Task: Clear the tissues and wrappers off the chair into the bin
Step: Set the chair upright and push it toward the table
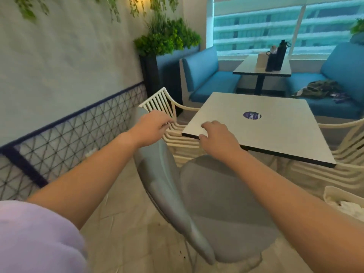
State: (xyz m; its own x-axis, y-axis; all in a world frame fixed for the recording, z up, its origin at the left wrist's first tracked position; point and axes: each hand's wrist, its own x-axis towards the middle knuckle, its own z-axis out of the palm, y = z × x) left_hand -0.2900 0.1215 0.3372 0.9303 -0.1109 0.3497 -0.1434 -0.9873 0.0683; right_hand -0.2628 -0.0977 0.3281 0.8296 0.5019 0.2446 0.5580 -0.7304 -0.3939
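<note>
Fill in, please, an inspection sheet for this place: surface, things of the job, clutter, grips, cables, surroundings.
Surface: grey chair, its seat shows no tissues or wrappers.
Job's things: white bin at the right edge, with white paper inside.
Clutter: dark bottles on the far table; clothes on the blue bench.
Grips: left hand at the top of the chair's back, fingers curled; right hand on the edge of the near table; neither holds litter.
Cables: nothing seen.
Surroundings: white slatted chairs, plants, window.
</note>
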